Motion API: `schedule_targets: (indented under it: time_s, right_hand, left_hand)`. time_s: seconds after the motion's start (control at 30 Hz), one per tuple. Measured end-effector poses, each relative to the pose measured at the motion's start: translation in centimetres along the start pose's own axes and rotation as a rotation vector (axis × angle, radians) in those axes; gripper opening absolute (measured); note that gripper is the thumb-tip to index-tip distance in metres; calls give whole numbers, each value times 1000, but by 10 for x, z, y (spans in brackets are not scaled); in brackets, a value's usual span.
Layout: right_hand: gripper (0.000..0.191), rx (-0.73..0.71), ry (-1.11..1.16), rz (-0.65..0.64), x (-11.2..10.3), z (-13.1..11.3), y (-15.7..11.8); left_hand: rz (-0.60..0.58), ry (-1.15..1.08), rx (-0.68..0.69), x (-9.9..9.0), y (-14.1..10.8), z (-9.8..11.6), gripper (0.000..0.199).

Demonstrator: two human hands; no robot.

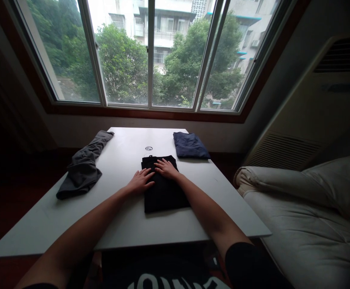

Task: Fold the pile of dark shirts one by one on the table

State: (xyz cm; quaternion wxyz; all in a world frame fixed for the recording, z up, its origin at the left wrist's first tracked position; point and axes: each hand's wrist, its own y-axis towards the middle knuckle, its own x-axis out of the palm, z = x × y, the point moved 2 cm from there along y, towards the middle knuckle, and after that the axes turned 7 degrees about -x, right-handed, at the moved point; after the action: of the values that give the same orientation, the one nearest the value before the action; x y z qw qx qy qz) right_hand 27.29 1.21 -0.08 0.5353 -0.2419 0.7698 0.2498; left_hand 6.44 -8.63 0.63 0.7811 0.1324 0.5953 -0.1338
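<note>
A folded black garment [164,196] lies flat on the white table [120,224], roughly in the middle. My left hand [140,180] rests at its left edge, fingers spread and reaching onto the cloth. My right hand [166,168] lies flat on the upper part of the garment, its fingers stretched out to the left. Neither hand grips anything. The kind of garment cannot be made out from its folds.
A crumpled grey garment [86,166] lies along the table's left edge. At the back right sits a folded navy garment [190,145]. A round dark mark [148,148] shows beyond the black cloth. A pale sofa [304,216] stands at the right, a window [126,60] ahead.
</note>
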Motion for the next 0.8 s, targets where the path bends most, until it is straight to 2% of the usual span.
schedule_targets:
  time_s: [0.37, 0.8]
  right_hand:
    - [61, 210, -82, 85, -4, 22, -4]
    - [55, 249, -134, 127, -3, 25, -4]
  left_hand:
    - [4, -7, -2, -1, 0, -1, 63]
    - [2, -1, -2, 0, 0, -1, 63]
